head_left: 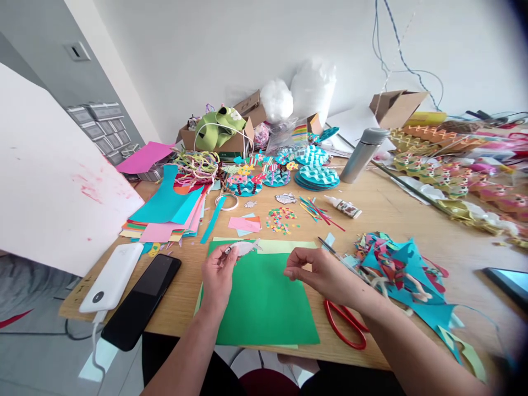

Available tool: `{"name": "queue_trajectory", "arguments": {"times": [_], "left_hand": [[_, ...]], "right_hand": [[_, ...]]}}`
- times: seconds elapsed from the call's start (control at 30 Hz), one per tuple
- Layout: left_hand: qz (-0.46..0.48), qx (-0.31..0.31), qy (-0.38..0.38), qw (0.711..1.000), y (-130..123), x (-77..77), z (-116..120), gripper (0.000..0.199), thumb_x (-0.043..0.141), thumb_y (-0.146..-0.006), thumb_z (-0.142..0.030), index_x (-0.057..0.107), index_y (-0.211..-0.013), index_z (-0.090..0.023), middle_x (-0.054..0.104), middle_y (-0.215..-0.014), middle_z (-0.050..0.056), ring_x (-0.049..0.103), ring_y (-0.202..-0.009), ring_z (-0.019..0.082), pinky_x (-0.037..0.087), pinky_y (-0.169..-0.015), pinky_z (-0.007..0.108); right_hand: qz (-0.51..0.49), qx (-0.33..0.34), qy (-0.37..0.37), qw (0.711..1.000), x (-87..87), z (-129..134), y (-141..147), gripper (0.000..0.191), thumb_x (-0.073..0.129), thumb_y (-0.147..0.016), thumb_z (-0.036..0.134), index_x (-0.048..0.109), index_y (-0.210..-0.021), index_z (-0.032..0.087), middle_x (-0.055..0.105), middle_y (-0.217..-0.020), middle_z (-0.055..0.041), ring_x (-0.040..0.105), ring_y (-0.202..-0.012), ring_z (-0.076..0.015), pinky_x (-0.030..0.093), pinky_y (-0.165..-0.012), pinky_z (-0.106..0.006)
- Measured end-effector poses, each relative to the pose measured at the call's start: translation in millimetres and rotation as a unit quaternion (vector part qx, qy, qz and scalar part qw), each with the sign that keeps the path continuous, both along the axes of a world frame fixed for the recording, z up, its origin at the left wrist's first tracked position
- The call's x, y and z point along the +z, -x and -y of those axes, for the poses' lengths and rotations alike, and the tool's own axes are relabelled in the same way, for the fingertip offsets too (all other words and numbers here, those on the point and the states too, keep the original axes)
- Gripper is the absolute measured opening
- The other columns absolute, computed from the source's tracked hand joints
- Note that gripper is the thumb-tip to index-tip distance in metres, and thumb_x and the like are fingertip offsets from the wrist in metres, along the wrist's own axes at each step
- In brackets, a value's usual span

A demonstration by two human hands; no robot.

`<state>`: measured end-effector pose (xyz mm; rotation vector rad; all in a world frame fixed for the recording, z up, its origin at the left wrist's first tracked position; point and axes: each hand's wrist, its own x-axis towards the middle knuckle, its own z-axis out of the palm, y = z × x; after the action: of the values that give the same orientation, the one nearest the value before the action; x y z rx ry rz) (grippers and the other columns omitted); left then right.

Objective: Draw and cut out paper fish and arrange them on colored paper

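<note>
My left hand (pixel 218 272) pinches a small white paper fish cutout (pixel 246 247) between thumb and fingers, its tail pointing right. Level with it, my right hand (pixel 307 268) is closed in a pinch above the right part of the green paper sheet (pixel 264 302); whatever lies between its fingertips is too small to make out. Pale green paper (pixel 284 246) shows from under the sheet. Red-handled scissors (pixel 345 324) lie partly beneath my right forearm. Beyond the sheet are a larger paper fish (pixel 286 198), a smaller one (pixel 249 204) and colourful confetti (pixel 281 221).
A glue bottle (pixel 344 207) and thin paper strips (pixel 318 211) lie behind my right hand. Paper scraps (pixel 402 264) are heaped at right. A silver flask (pixel 363 155) stands further back. At left are a phone (pixel 142 300), a white power bank (pixel 112 278) and stacked coloured paper (pixel 165 206).
</note>
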<state>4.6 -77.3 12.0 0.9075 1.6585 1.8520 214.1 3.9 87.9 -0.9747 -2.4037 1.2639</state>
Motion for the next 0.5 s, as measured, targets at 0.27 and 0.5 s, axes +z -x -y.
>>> {"name": "queue_trajectory", "arguments": {"times": [0.27, 0.5], "left_hand": [[-0.027, -0.081, 0.003, 0.996, -8, 9.8, 6, 0.028, 0.075, -0.069, -0.043, 0.063, -0.068, -0.017, 0.06, -0.062, -0.001, 0.055, -0.059, 0.012, 0.046, -0.059, 0.022], [-0.032, -0.094, 0.025, 0.995, -7, 9.5, 6, 0.03, 0.075, -0.068, -0.041, 0.059, -0.062, -0.017, 0.058, -0.058, -0.002, 0.051, -0.055, 0.01, 0.043, -0.055, 0.021]], "right_hand": [[-0.115, -0.04, -0.038, 0.992, -17.7, -1, 23, 0.035, 0.067, -0.078, 0.038, 0.06, -0.107, 0.02, 0.07, -0.094, -0.0046, 0.063, -0.083, -0.0169, 0.05, -0.074, -0.03], [-0.088, -0.033, -0.042, 0.995, -15.3, -20, 37, 0.018, 0.056, -0.083, 0.031, 0.064, -0.076, 0.017, 0.065, -0.068, -0.001, 0.054, -0.061, -0.0127, 0.041, -0.056, -0.024]]}}
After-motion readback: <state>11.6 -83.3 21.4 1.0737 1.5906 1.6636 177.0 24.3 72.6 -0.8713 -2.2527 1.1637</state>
